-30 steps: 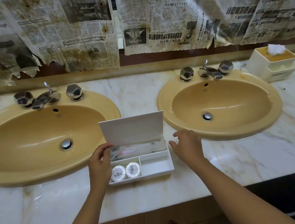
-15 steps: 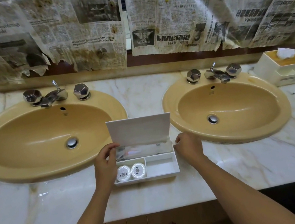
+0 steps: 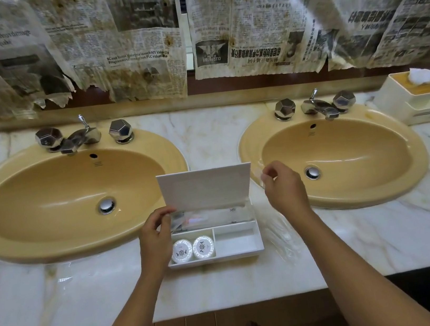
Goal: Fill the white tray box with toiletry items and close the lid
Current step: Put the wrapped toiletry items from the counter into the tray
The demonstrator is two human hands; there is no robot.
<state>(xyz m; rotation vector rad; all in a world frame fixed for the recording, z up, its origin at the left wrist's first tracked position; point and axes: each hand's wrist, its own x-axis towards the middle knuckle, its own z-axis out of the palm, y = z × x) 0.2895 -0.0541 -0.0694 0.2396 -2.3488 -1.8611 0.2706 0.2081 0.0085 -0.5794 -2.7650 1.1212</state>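
Compartments divide the white tray box [image 3: 214, 241] that sits on the marble desk [image 3: 225, 283] between your two hands. Its lid [image 3: 206, 190] stands open and upright at the far side. The long rear compartment holds clear plastic packets [image 3: 213, 215]; what is inside them is too blurred to tell. The front compartment nearer your left hand [image 3: 155, 240] holds two round white wrapped soaps [image 3: 192, 249], side by side and touching. The front compartment [image 3: 237, 241] nearer your right hand [image 3: 284, 190] shows only its white floor.

Your left hand is at the box's near-left corner, its fingers curled and pinching the end of the clear packets at the rear compartment, just below the lid's lower corner. Your right hand is raised just beyond the box's other end, beside the lid's upper corner, apart from the box. Its fingers are curled and its thumb and forefinger pinch a clear wrapped item [image 3: 261, 177], which is faint and hard to make out. More clear plastic [image 3: 280, 232] lies on the desk below your right forearm, just beside the box.

Two yellow sinks [image 3: 53, 240] flank the box, one beyond each hand. A white tissue box [image 3: 415, 101] stands far off past your right hand, by the wall. Stained newspapers [image 3: 119, 38] hang above the desk.
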